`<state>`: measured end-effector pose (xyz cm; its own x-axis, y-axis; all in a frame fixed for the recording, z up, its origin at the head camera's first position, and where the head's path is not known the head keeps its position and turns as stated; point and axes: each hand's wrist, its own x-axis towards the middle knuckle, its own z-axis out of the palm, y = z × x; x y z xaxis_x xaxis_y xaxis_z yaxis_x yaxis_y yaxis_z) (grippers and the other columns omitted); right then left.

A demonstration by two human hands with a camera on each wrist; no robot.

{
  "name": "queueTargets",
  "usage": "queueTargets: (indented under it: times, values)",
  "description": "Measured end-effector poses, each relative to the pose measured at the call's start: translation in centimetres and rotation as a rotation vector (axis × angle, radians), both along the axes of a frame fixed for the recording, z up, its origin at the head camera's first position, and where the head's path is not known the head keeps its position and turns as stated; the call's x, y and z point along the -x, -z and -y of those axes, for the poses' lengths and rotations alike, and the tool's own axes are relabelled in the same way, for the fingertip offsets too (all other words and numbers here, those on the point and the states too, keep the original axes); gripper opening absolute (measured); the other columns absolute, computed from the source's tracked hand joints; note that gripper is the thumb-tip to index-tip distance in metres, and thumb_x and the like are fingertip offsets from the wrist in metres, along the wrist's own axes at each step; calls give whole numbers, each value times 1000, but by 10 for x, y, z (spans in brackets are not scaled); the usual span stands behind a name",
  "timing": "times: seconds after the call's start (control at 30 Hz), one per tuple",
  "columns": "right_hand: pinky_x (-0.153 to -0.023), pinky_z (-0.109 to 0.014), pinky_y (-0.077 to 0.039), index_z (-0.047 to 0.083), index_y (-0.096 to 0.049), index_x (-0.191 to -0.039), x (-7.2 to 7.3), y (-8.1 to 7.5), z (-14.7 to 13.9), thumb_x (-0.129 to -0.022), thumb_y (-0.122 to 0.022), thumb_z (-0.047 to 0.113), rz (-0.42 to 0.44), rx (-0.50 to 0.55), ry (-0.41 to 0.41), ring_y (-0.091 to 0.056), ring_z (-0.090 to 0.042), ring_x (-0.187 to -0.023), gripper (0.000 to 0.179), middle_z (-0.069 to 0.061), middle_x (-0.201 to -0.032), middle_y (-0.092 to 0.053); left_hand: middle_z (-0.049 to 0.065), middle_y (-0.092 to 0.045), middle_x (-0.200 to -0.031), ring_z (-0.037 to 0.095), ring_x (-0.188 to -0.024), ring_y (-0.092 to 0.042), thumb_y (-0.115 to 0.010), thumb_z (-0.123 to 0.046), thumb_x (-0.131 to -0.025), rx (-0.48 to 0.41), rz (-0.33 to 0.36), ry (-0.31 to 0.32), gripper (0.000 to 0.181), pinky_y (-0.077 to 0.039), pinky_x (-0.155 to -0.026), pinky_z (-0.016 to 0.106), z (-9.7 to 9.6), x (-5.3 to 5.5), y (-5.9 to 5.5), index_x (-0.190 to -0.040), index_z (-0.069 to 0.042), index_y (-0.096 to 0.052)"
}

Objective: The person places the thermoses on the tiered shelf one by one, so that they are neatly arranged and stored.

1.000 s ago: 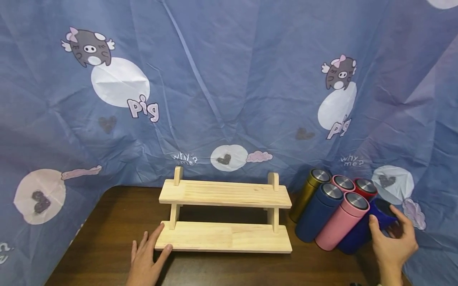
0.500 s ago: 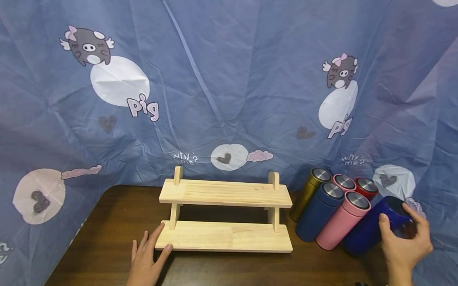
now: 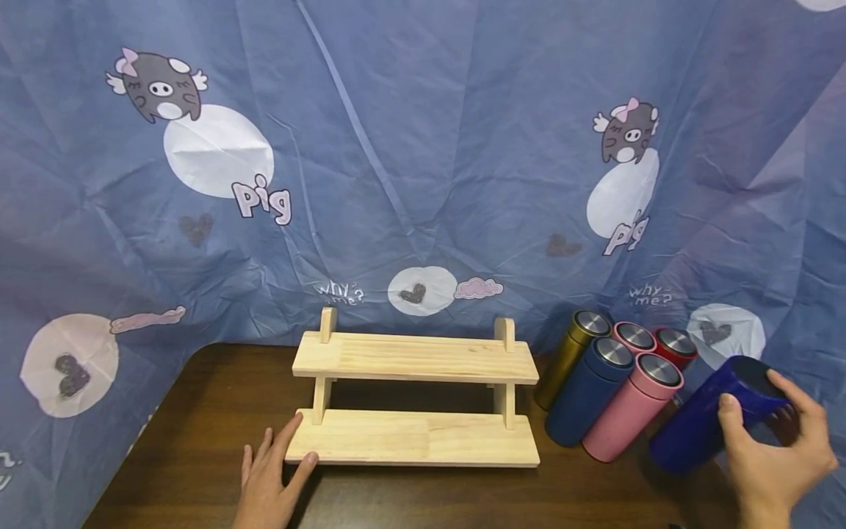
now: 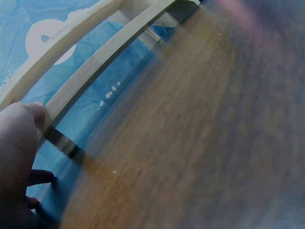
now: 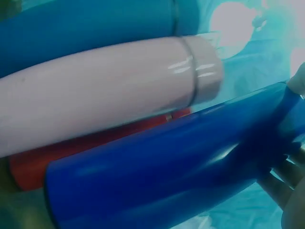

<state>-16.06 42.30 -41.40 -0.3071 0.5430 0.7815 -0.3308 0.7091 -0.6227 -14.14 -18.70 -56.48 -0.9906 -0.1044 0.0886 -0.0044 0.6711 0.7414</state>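
Note:
My right hand (image 3: 783, 448) grips a glossy dark blue thermos bottle (image 3: 700, 419) near its dark top, with the thumb on the near side. In the right wrist view the blue bottle slants past a pink thermos (image 5: 105, 90) and a red one (image 5: 86, 148). Whether its base touches the table is unclear. At the left, my left hand (image 3: 271, 474) rests its thumb and forefinger on the left end of a two-tier wooden shelf (image 3: 413, 437), with its other fingers spread beside it. The thumb also shows on the board's end in the left wrist view.
Left of the blue bottle stand several thermoses with steel lids: gold (image 3: 571, 360), matte blue (image 3: 588, 400), pink and red, close together. A brown table (image 3: 198, 433) carries everything. Behind hangs a blue curtain (image 3: 410, 147) printed with pigs.
My right hand has moved right with the blue bottle, opening a gap between it and the pink thermos. My left hand and the shelf have stayed in place.

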Motion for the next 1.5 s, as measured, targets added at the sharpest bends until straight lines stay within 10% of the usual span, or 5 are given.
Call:
queueTargets:
  times: [0.37, 0.77, 1.5]
  values:
    - [-99, -12, -54, -4, -73, -139, -22, -33, 35, -85, -82, 1, -4, 53, -47, -71, 6, -106, 55, 19, -123, -75, 29, -43, -170, 70, -157, -23, -63, -53, -111, 1, 3, -6, 75, -3, -124, 86, 0, -1, 1, -171, -15, -39]
    - [-90, -10, -56, -16, -70, -134, -33, -46, 68, -77, -83, -16, -107, 24, -340, -77, -2, -103, 59, -1, -126, -79, 28, -46, -169, 71, -155, -27, -64, -48, -111, 4, -54, -10, 71, -6, -122, 87, -2, -4, 3, -169, -14, -42]
    - [-96, -16, -59, -20, -63, -138, -24, -25, 139, -72, -76, -33, -48, -21, -618, -77, -12, -115, 68, -8, -133, -77, 28, -49, -167, 70, -155, -29, -65, -49, -111, 13, -76, -20, 70, -7, -123, 86, -2, -2, 4, -168, -15, -43]
